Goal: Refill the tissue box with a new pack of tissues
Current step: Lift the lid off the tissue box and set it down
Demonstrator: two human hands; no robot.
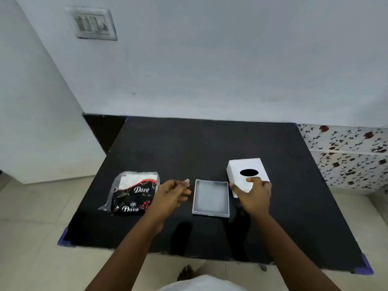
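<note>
The whole picture is soft and a little smeared, so fine print and edges are hard to read: on the tissue pack (134,193) only the word "Dove" comes through, twice, and the smaller lettering is lost. The pack's clear wrapper fades into the black table (210,143) on its left side, and its right edge is partly covered by the left hand (171,195). The near end of the white box cover (247,175) is hidden behind the right hand (256,195), so how far the fingers wrap beneath it cannot be told; its dark oval opening faces up and stays in view. Both forearms run in from the bottom edge, where the elbows are cut off, and a pale patch of clothing shows at the bottom centre. The wall switch plate (92,24) is too blurred to make out. The left hand hangs over the table between the pack and the open tray (211,198), fingers loosely curled and slightly apart, holding nothing, thumb tip pointing toward the tray. The right hand grips the box cover's near end, thumb pressed on top just below the oval and the other fingers closed around the left side. The shallow grey-white tray lies flat in the middle, just left of the cover; the pack lies well to the left, still wrapped.
</note>
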